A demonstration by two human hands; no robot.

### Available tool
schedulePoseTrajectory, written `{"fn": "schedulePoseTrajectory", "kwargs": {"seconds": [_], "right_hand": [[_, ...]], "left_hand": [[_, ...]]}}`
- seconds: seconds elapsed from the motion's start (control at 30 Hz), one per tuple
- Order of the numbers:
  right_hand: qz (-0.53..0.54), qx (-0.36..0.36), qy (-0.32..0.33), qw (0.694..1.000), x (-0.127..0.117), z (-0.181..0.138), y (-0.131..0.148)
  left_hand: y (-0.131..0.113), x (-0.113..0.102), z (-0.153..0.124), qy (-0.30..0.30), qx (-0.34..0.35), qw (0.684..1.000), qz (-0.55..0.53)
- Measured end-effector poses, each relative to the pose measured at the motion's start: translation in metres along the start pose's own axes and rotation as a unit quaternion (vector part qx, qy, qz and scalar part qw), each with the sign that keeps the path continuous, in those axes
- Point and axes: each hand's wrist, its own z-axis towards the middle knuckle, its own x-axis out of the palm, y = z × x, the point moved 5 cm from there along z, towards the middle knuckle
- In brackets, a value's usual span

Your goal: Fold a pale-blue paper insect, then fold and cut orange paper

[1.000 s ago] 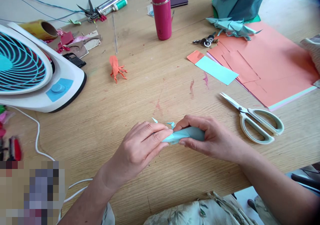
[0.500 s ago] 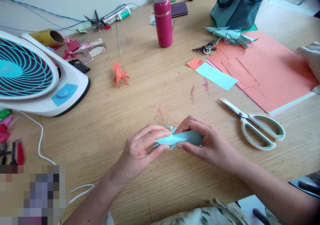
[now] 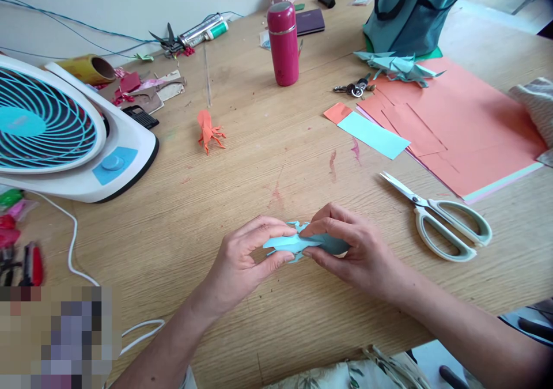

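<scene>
The blue paper figure (image 3: pixel 294 242) is sitting low over the near part of the wooden table (image 3: pixel 259 164), pinched from both ends so its thin folded legs are sticking out free. The left hand (image 3: pixel 242 259) is closing thumb and fingertips on the pale pointed end. The right hand (image 3: pixel 360 253) is wrapping its fingers round the darker, rounded body, steadying it. The paper is looking crisp and sharply creased. Pale-handled scissors (image 3: pixel 440 216) are lying open to the right, near flat orange sheets (image 3: pixel 458 124) and a blue strip (image 3: pixel 372 135). An orange paper figure (image 3: pixel 208 131) is standing farther back.

Wooden table (image 3: pixel 259 135) with scissors (image 3: pixel 436 216), fan (image 3: pixel 64 135), flask (image 3: pixel 283 43), orange paper (image 3: pixel 466 124)
</scene>
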Motion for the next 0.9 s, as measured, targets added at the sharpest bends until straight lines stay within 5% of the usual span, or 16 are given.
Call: {"fn": "schedulePoseTrajectory", "kwargs": {"seconds": [0.27, 0.43, 0.63, 0.9], "right_hand": [[-0.031, -0.013, -0.033, 0.999, 0.0, -0.001, 0.001], [-0.014, 0.09, -0.024, 0.996, -0.004, -0.001, -0.006], [0.181, 0.213, 0.046, 0.959, 0.0, 0.0, -0.018], [0.152, 0.179, 0.023, 0.972, 0.001, 0.0, -0.018]], "left_hand": [[0.003, 0.001, -0.001, -0.012, -0.024, 1.0, 0.002], [0.002, 0.002, -0.001, -0.024, -0.011, 1.0, 0.005], [-0.004, 0.002, -0.002, -0.04, 0.026, 0.999, 0.024], [0.001, 0.003, -0.003, -0.04, -0.007, 0.999, 0.015]]}}
